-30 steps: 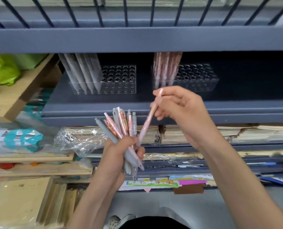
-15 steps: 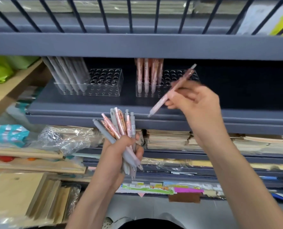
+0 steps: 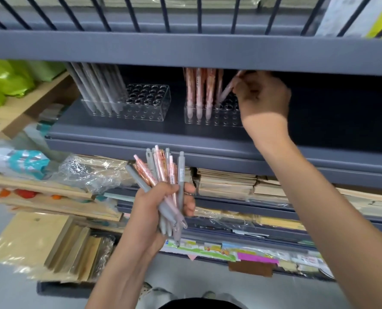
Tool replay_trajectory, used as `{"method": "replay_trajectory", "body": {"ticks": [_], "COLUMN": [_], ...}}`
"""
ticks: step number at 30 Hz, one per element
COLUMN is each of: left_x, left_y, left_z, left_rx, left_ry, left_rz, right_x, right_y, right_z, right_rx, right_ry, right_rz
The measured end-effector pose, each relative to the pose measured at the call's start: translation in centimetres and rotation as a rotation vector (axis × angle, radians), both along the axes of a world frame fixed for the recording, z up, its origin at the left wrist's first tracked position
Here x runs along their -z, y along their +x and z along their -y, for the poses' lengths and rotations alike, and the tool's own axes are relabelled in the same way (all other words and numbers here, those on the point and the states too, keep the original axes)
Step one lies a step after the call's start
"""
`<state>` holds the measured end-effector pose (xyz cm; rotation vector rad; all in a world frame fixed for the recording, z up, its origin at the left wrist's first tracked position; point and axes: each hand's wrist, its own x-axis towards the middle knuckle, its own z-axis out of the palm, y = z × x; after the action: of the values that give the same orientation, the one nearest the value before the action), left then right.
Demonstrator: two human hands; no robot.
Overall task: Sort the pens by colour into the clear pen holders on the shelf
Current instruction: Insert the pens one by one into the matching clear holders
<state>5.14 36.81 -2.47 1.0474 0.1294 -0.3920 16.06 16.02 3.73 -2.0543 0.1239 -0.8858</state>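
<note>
Right hand (image 3: 261, 97): fingers (image 3: 241, 85) pinched on a slim pink pen (image 3: 227, 91), tilted, tip at the hole grid of the right clear plastic holder (image 3: 210, 118); seated or not, can't tell. Pink pens (image 3: 199, 88) stand upright there. Left holder (image 3: 147, 105): matte grey pens (image 3: 96, 88), leaning. Left hand (image 3: 154, 210) is wrapped round a mixed grey/pink bundle (image 3: 163, 172), below the grey shelf (image 3: 118, 132).

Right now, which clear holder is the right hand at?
The right holder, with the pink pens; the right hand pinches another pink pen at it. The left holder has only grey pens.
</note>
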Motion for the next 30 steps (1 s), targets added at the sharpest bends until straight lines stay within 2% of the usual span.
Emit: {"method": "replay_trajectory", "body": {"ticks": [9, 15, 17, 20, 24, 30], "left_x": [0.2, -0.4, -0.6, -0.8, -0.9, -1.2], "left_y": [-0.5, -0.3, -0.1, 0.2, 0.8, 1.8], "left_z": [-1.2, -1.8, -2.1, -2.7, -3.5, -4.4], "left_rx": [-0.052, -0.051, -0.057, -0.046, -0.007, 0.056], "left_ry": [0.034, -0.007, -0.005, 0.011, 0.048, 0.077], "left_rz": [-0.066, -0.043, -0.035, -0.035, -0.011, 0.056], "right_x": [0.0, -0.2, -0.3, -0.3, 0.1, 1.0], "right_y": [0.7, 0.8, 0.9, 0.0, -3.8, -7.6], "right_z": [-1.0, -1.1, -1.0, -1.0, -2.6, -6.2], "right_rx": [0.0, -0.002, -0.014, 0.006, -0.057, -0.501], "right_ry": [-0.397, -0.427, -0.36, -0.157, 0.103, 0.181], "right_rz": [-0.155, -0.206, -0.212, -0.198, -0.013, -0.295]}}
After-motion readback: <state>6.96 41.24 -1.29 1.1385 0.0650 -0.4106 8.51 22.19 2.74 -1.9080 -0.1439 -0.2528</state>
